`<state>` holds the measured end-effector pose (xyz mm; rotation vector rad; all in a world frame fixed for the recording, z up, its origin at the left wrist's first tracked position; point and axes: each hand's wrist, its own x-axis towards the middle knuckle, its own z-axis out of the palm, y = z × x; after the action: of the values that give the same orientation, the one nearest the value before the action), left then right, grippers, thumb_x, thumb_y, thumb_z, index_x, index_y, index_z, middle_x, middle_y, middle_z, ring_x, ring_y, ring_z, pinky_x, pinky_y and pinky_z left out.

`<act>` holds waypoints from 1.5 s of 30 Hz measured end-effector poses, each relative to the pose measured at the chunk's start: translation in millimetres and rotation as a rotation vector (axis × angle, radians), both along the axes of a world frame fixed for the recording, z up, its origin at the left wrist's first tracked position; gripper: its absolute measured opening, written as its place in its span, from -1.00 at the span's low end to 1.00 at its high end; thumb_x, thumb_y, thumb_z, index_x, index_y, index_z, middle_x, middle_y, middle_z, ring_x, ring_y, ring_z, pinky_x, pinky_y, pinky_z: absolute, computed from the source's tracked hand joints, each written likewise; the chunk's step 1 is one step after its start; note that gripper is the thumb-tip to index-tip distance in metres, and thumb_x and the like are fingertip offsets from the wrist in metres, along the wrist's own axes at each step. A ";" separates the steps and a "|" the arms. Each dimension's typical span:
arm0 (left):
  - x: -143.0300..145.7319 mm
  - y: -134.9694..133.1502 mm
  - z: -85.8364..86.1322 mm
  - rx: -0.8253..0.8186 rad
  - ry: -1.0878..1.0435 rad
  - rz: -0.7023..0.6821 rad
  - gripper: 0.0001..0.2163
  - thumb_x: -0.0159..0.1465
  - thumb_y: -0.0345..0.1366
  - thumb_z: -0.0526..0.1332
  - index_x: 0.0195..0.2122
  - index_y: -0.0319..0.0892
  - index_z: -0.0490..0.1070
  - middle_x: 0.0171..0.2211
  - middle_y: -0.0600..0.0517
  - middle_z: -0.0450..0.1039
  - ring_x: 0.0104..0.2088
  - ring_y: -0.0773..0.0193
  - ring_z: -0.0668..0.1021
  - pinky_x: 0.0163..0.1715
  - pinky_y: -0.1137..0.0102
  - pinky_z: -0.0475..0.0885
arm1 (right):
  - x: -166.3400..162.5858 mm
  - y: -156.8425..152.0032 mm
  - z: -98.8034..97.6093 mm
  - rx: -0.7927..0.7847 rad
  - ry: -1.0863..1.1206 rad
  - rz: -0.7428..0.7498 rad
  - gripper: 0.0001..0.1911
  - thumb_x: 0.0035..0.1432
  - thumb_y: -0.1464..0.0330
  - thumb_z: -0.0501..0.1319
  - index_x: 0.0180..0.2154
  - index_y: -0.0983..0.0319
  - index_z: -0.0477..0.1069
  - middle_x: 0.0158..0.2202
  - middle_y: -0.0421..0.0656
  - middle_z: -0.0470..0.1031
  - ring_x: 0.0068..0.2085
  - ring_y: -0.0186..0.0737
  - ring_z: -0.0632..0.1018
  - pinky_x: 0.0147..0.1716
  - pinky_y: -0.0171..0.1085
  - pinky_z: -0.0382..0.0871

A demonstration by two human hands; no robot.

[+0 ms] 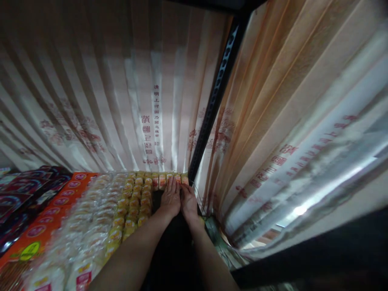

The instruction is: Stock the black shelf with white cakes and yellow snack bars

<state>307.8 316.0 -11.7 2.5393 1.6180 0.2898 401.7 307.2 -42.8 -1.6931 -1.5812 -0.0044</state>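
Note:
My left hand (pixel 170 199) and my right hand (pixel 188 202) reach side by side to the back of a dark shelf (pixel 169 250). Both lie palm down, fingers together, pressing on small yellow and orange wrapped packets (pixel 169 178) lined against the back. The left fingertips rest on the packets near the middle of that row. The right fingertips touch the packets beside the black perforated upright post (pixel 216 93). Whether either hand grips a packet is hidden.
Columns of yellow packets (pixel 133 210), clear-wrapped goods (pixel 97 218), orange boxes (pixel 45 226) and dark red packs (pixel 21 198) fill the shelf to the left. A pleated pale curtain (pixel 121 89) with red print hangs behind and to the right.

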 end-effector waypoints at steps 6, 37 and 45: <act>4.7 -45.6 21.3 -0.183 -0.020 -0.075 -0.51 0.22 -0.52 -0.17 0.20 -0.32 0.07 0.28 -0.12 -0.09 0.28 0.18 -0.04 0.20 0.28 0.12 | 2.4 -61.9 4.2 0.003 -0.009 -0.182 -0.56 0.08 0.55 -0.10 -0.09 0.38 0.42 -0.06 0.09 0.42 -0.02 -0.11 0.42 -0.01 -0.11 0.32; -30.8 -190.6 30.7 -0.400 -0.906 0.151 -0.52 0.18 -0.45 -0.02 0.17 -0.31 0.15 0.19 -0.11 0.18 0.17 0.28 0.27 0.21 0.36 0.09 | -48.6 -166.8 17.9 -0.101 1.302 -0.024 -0.46 -0.20 0.16 0.31 -0.14 0.25 0.36 -0.22 -0.08 0.54 -0.22 -0.15 0.56 -0.20 -0.27 0.42; -44.1 -202.2 29.9 -0.289 -0.960 0.137 -0.51 0.09 -0.57 -0.03 0.09 -0.30 0.26 0.17 -0.10 0.21 0.18 0.30 0.26 0.22 0.36 0.10 | -65.0 -179.8 39.4 -0.093 1.625 0.026 -0.63 -0.25 0.29 0.32 -0.29 0.22 0.39 -0.43 -0.20 0.55 -0.37 -0.22 0.56 -0.36 -0.32 0.46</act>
<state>263.7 113.7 18.2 1.6288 1.2830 1.0065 336.7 127.4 -3.4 -1.0470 -0.3254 1.1474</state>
